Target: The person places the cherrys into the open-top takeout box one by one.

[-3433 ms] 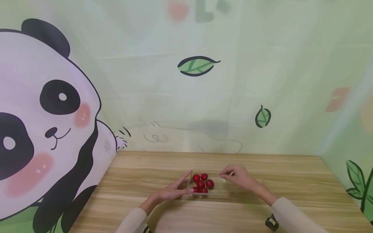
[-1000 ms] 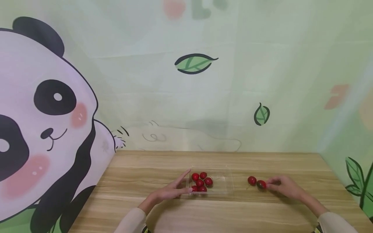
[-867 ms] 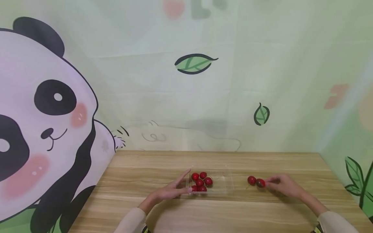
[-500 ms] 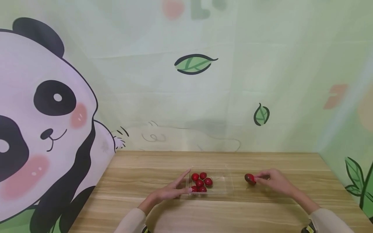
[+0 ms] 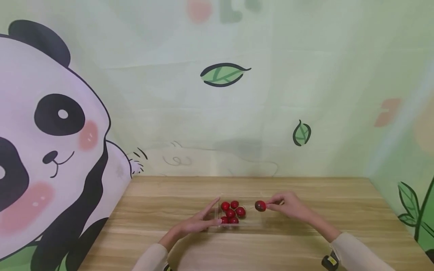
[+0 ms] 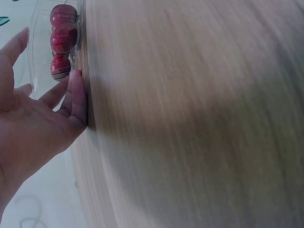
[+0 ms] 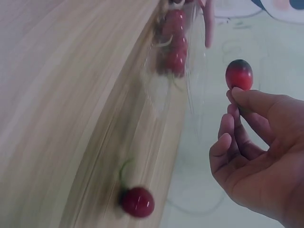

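Note:
My right hand [image 5: 289, 205] pinches a cherry tomato [image 7: 239, 75], oval and red with a dark end, between thumb and fingertip. In the head view it overlaps the right end of a clear plastic box [image 5: 251, 222]. Several red cherries [image 5: 230, 213] lie in the left part of that box; green stems show in the right wrist view. My left hand [image 5: 197, 223] touches the box's left end, fingers spread, thumb at the near side and forefinger stretched along the far side. Another cherry [image 7: 137, 202] with its stem lies on the table, hidden behind my right hand in the head view.
A wood-grain table [image 5: 237, 248] carries everything. Its far edge meets a pale green backdrop [image 5: 169, 94] with a printed panda [image 5: 61, 143] and leaves. Both sleeves are light, and a dark strap device [image 5: 329, 261] sits at the right wrist.
My right hand has pinched the cherry tomato on the right, then carried it left past the loose cherry to the box's right end. My left hand has stayed at the box.

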Available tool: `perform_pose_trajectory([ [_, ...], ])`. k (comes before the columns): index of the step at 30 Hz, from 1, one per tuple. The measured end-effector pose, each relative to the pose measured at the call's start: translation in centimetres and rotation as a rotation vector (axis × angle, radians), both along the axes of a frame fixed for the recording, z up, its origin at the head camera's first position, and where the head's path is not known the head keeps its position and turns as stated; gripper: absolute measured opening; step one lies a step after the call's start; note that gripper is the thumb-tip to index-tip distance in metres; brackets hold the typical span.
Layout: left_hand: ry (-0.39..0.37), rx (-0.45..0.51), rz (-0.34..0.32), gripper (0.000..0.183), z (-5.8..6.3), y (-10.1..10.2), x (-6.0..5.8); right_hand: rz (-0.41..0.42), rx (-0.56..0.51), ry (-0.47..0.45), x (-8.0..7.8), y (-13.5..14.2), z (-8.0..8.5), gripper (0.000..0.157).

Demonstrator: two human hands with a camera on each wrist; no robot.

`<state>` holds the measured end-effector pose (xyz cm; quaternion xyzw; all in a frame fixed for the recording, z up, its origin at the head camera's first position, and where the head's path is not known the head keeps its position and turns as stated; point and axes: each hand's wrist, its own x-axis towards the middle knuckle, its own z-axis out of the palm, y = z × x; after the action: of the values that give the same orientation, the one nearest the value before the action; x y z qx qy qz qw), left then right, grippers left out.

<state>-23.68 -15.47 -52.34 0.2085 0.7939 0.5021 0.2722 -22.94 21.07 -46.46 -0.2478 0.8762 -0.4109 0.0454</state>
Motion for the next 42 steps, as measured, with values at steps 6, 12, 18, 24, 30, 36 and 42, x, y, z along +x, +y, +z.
perform_pose_trajectory([
  [6, -0.005, 0.001, 0.009, 0.086, -0.1, -0.2, 0.0, 0.105, 0.023, 0.042, -0.6, -2.8, -0.7, 0.011],
  [12, 0.0, -0.003, 0.003, 0.087, -0.1, -0.3, 0.0, 0.133, 0.077, 0.028, -0.4, -4.3, -1.5, 0.009],
  [18, 0.009, -0.004, -0.008, 0.087, 0.0, -0.3, -0.1, 0.127, 0.164, 0.078, -0.4, -5.0, -2.4, 0.005],
  [24, 0.004, 0.001, -0.008, 0.086, 0.1, -0.3, -0.1, 0.132, 0.26, 0.169, -0.4, -5.6, -2.5, 0.005],
  [30, -0.009, 0.005, 0.002, 0.087, 0.2, -0.2, 0.0, 0.131, 0.304, 0.176, -0.3, -5.9, -2.4, 0.006],
  [36, 0.002, -0.001, 0.002, 0.087, 0.3, -0.2, 0.0, 0.138, 0.319, 0.158, -0.6, -5.8, -2.8, 0.005],
  [42, 0.004, -0.003, 0.004, 0.088, 0.2, -0.2, 0.0, 0.155, 0.208, 0.051, -0.9, -4.3, -2.0, 0.014],
])
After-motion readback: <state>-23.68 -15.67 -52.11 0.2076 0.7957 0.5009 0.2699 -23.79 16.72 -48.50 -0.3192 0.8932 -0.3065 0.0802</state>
